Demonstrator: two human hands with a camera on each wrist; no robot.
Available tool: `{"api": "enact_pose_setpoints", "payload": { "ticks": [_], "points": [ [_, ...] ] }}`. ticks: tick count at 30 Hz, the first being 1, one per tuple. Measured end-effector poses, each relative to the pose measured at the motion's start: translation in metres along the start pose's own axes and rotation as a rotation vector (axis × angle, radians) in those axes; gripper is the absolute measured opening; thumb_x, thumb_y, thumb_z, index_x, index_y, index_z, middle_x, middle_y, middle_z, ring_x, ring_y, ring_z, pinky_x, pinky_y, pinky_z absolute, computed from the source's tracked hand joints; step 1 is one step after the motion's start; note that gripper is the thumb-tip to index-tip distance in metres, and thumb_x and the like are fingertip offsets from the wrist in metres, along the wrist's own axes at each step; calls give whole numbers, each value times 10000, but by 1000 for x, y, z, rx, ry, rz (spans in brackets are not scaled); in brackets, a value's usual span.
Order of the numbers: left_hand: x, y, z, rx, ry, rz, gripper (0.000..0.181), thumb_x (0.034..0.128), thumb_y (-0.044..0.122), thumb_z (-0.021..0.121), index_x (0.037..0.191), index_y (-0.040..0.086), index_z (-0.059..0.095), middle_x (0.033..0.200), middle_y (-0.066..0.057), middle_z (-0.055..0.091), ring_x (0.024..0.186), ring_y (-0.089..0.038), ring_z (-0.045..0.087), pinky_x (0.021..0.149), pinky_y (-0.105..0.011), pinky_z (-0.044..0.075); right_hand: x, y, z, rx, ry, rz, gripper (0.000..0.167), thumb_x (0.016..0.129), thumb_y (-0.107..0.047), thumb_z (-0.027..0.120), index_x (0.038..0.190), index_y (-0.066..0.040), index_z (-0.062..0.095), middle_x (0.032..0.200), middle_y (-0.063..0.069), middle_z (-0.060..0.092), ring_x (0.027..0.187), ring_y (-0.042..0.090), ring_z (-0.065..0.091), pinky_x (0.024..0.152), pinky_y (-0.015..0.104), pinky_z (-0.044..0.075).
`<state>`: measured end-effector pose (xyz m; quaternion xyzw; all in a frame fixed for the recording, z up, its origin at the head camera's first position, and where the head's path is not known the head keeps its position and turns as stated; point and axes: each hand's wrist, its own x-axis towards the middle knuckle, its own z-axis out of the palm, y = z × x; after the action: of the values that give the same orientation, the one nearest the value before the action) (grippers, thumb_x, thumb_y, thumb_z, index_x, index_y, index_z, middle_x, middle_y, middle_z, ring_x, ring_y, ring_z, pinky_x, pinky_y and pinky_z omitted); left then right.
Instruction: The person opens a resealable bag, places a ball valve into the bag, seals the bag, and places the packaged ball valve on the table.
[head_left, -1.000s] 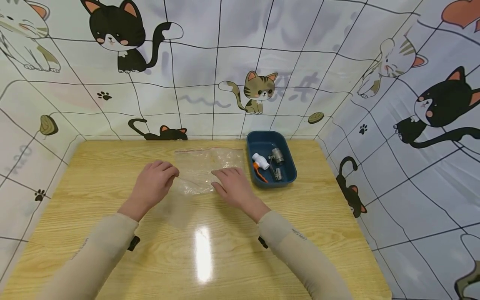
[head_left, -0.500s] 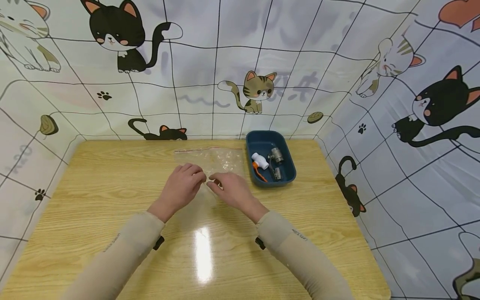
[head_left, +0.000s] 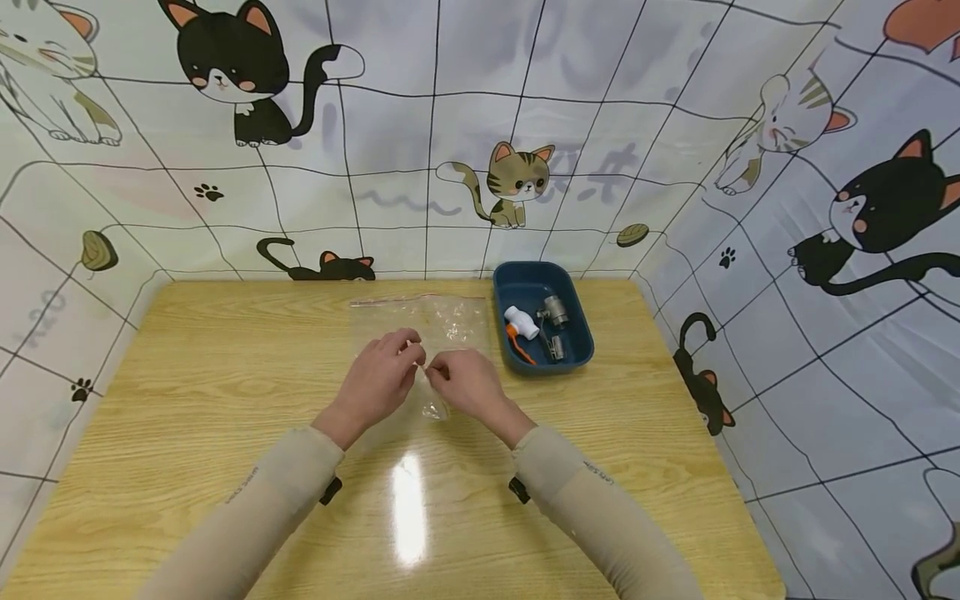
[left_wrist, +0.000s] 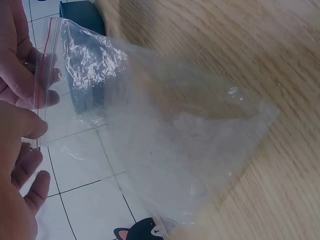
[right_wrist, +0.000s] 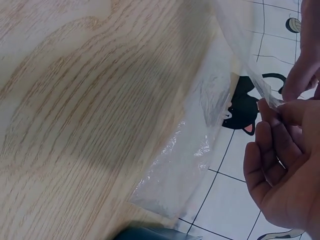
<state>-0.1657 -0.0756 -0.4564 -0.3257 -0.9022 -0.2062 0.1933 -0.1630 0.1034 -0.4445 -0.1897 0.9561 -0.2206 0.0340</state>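
Beige-sleeved left hand (head_left: 381,373): I see its thumb and fingers pinching the edge of a clear zip bag (left_wrist: 150,130).
Right hand (head_left: 468,385): just beside the left, also pinching the bag's edge between thumb and fingers.
Clear zip bag: held between both hands over the tabletop (head_left: 600,433), a red seal line (left_wrist: 43,60) along its gripped edge.
Flat bag (head_left: 453,321): also clear, lying on the tabletop beyond the hands.
Tray (head_left: 527,285): dark blue, just right of the flat bag; inside I make out a white fitting (head_left: 522,322), an orange lever (head_left: 518,344) and grey metal fittings (head_left: 556,311).
Backdrop (head_left: 390,125): white, with black grid lines and cartoon cats.
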Motion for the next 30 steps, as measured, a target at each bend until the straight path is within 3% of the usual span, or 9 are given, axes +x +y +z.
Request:
{"api": "enact_pose_setpoints", "payload": {
  "ticks": [3,7,11,15,20,26,30],
  "points": [
    [-1,3,-1,-16,-26,-121,88,883,80,639,963,89,604,995,-81,607,845,-259,598,707,-412,502,-1,0,0,3,24,22,187,970,-271,577,960,-207,753,793,-74,710,602,36,566,558,207,443],
    [-1,9,-1,-36,-124,-297,150,962,261,581,929,115,593,865,-38,588,758,-215,547,643,-362,473,-3,1,0,11,57,26,191,977,-270,570,958,-208,750,713,-82,666,544,34,507,504,192,383],
    [0,14,3,-45,-230,-396,288,993,404,513,882,151,591,825,-2,586,748,-185,520,626,-320,447,-4,0,2,7,86,12,175,970,-255,577,923,-201,736,597,-73,557,494,60,420,470,200,297],
    [0,17,7,-95,-243,-452,286,1002,393,500,892,157,619,841,2,614,780,-189,549,645,-332,469,-5,1,4,12,94,8,171,974,-257,579,935,-199,735,613,-60,574,504,68,432,477,203,306],
    [2,21,8,-104,-219,-495,226,992,319,520,924,152,657,848,3,639,795,-200,575,632,-340,483,-6,1,7,10,106,14,181,977,-288,587,1000,-214,751,808,-60,714,611,61,563,539,204,420],
    [3,22,9,-163,-276,-547,281,995,288,470,830,153,653,708,-1,610,597,-157,526,486,-281,390,-7,0,9,4,110,25,164,965,-278,606,1004,-218,753,852,-70,731,692,72,629,583,215,468],
    [4,22,10,-184,-300,-542,326,997,255,457,725,154,606,586,1,533,489,-140,452,438,-268,335,-8,-1,10,1,113,25,161,961,-270,615,1015,-215,755,842,-62,732,651,70,609,553,200,446]
  ]
}}
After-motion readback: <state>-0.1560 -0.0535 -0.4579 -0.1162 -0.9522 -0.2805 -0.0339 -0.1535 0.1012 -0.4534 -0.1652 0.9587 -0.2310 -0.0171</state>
